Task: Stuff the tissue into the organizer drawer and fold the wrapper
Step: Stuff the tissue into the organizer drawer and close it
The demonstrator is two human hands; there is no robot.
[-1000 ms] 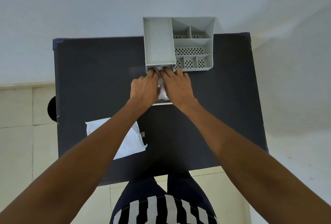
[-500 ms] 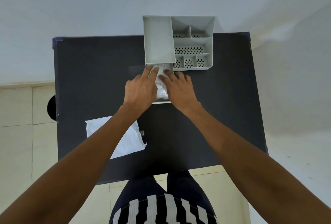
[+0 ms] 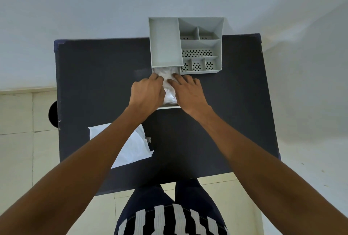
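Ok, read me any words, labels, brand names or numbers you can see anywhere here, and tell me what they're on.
No readable text in this view.
Grey organizer: plain, no label or brand visible.
White wrapper on the black table: blank on the side that shows.
Tissue in the drawer: no print.
Striped clothing: pattern only, no lettering.

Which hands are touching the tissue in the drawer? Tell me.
Touching, both: the head view shows left hand and right hand fingertips pressed into the tissue.

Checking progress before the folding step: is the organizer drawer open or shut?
Open: the drawer is pulled out toward the person, white tissue showing inside.
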